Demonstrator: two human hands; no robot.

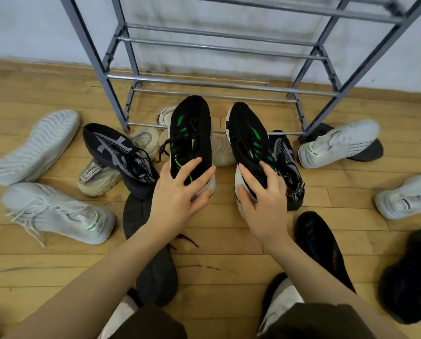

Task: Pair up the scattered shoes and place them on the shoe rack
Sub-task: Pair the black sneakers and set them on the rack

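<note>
From the head view, the left hand [177, 199] is gripping one black-and-green shoe [191, 135] by its heel; the right hand [263, 204] is gripping its mate [249, 140]; both near the shoe rack [214, 81]; next, probably lifting them onto a rail together.

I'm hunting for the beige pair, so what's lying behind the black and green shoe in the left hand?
Behind the black and green shoe held by the left hand, beige shoes poke out on both sides. Their middles are covered, so the count is unclear.

Even, soft indoor light, faint shadows; wide-angle bend at edges, slight motion blur w/ soft detail.
</note>
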